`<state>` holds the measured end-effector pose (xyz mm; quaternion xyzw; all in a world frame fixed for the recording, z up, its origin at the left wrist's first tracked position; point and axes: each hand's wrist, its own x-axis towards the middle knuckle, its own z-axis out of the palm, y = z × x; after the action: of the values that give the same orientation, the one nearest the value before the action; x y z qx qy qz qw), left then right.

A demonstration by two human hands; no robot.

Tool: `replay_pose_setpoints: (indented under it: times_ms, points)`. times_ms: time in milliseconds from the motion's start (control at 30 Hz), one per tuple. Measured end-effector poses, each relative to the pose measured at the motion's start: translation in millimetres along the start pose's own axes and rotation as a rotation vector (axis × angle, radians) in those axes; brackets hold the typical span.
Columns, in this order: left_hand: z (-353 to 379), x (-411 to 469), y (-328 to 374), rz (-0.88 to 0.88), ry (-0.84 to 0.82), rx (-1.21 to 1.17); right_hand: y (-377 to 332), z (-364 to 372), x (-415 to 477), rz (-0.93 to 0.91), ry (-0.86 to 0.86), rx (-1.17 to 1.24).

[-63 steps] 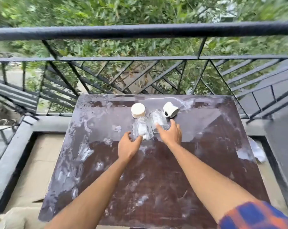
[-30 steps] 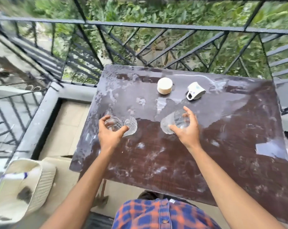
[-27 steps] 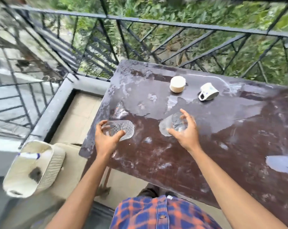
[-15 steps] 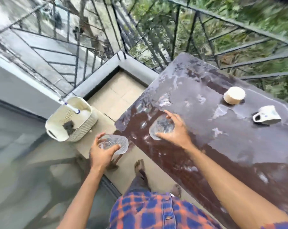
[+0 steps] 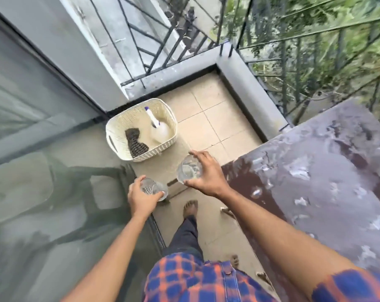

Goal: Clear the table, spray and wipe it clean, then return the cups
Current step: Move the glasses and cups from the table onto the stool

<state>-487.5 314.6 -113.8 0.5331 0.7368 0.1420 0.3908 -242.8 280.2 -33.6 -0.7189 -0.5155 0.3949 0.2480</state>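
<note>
Both glasses held off the table, short of the basket.
Left hand grips the left glass, right hand the right glass; the basket lies straight up-frame of the left hand, up-left of the right.

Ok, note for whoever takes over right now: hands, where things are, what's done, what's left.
Left hand grips the left glass, right hand the right glass, both held clear of the table, above the floor.
Spray bottle and cloth sit in the basket on the floor.
Done: these two glasses are off.
Left: set them down, clear whatever remains, spray, wipe, put them back.
</note>
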Motion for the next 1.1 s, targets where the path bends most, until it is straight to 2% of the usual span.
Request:
replay_pose_setpoints:
  times_ms: [133,267,467,900,1100]
  points:
    - [9.3,25.8,-12.9,-0.08,0.101,-0.05,4.6,44.8,42.6,0.024,-0.12,-0.156]
    - [23.3,51.6,-20.8,-0.117,0.16,-0.052,28.3,82.6,79.5,0.052,-0.159,-0.239]
    - [41.3,81.0,-39.1,-0.069,0.2,-0.009,36.5,112.1,115.2,-0.014,-0.291,-0.371]
    - [57.0,107.4,-45.2,0.015,0.243,0.032,53.9,146.0,148.9,-0.043,-0.275,-0.371]
    - [59.4,116.8,-40.7,0.024,0.274,0.012,53.9,147.3,160.9,-0.099,-0.319,-0.367]
